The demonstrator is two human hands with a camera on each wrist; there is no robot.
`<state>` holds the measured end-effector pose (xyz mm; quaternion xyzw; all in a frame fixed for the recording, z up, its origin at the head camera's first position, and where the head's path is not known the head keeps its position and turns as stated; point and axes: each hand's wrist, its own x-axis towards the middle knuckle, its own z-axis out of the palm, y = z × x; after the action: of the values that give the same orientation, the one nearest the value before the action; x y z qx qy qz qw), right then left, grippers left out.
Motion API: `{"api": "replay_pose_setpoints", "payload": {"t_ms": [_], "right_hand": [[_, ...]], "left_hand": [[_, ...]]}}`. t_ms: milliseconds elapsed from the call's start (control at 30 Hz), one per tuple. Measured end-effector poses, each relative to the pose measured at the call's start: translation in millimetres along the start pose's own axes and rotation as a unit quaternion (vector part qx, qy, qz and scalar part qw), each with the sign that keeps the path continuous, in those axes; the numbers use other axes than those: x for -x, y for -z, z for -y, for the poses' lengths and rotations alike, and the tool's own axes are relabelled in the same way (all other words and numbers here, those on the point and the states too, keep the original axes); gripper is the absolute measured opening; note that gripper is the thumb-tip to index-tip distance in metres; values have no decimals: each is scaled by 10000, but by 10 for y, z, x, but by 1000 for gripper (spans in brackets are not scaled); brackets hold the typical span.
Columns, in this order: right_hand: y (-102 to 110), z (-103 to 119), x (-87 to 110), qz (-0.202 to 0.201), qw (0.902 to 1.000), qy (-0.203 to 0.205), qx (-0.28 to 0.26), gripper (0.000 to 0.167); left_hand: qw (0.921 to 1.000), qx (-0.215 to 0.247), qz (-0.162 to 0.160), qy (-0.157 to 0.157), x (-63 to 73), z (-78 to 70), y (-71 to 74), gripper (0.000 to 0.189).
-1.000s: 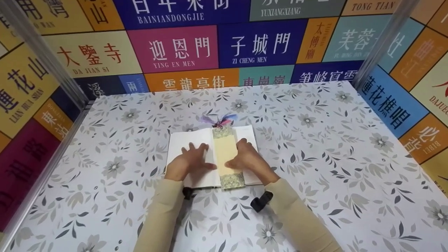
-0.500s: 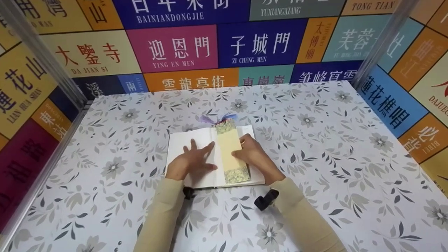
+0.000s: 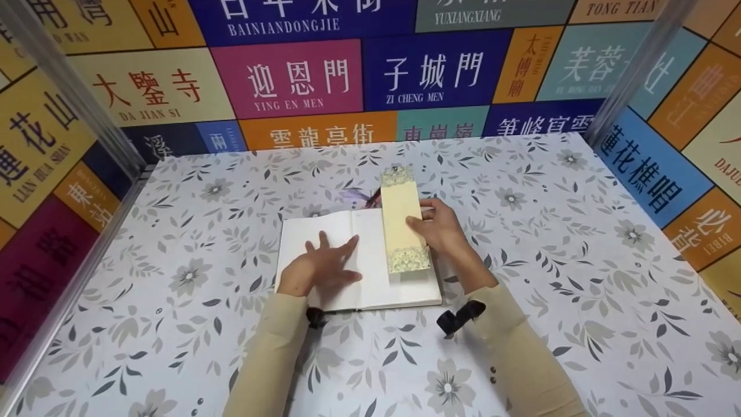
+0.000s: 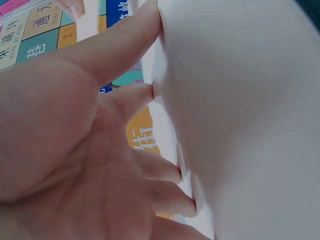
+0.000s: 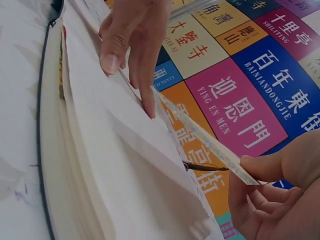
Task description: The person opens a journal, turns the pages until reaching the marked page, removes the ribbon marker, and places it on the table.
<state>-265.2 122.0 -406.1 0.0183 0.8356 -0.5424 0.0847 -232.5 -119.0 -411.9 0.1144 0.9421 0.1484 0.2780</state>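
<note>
An open book (image 3: 367, 249) with blank white pages lies on the table. My left hand (image 3: 318, 266) rests on its left page with fingers spread; the left wrist view has those fingertips touching the page (image 4: 250, 120). With thumb and fingers, my right hand (image 3: 444, 229) pinches the right edge of a pale yellow bookmark (image 3: 401, 214) with patterned green-grey ends. The bookmark is raised over the right page and its upper part reaches past the book's far edge. Seen edge-on in the right wrist view, the bookmark (image 5: 210, 137) stands clear of the page.
A dark and purplish feathery piece (image 3: 370, 198) shows beyond the book, partly hidden by the bookmark. The tabletop (image 3: 231, 191) has a grey floral print. Panels with coloured sign blocks (image 3: 289, 78) stand behind and at both sides.
My right hand has lifted the bookmark off the book's middle and carried it right and away from me. The feathery piece is now partly covered. My left hand has hardly moved.
</note>
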Motion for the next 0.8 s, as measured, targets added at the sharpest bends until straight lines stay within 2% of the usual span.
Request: {"api": "replay_pose_setpoints", "payload": {"t_ms": [133,233,400,533,667,800], "right_hand": [[116,56,-20,-225,9975,-42,-668,52],[232,120,-20,-420,9956,30,-833,53],[413,199,-8,-711,9950,173,-685,55],[505,217,-30,-729,9959,94,-533,58],[575,185,-111,-678,9964,-54,-508,59],[664,114,-242,-874,9953,7,-425,56]], "left_hand": [[9999,-116,79,-31,-7,2,6,82],[9996,-255,108,-62,-21,4,11,82],[9993,-331,163,-28,-46,-6,12,82],[9993,-359,108,-29,-42,2,11,82],[9992,-359,68,-145,-22,10,10,82],[9994,-247,111,-195,-12,1,11,82]]}}
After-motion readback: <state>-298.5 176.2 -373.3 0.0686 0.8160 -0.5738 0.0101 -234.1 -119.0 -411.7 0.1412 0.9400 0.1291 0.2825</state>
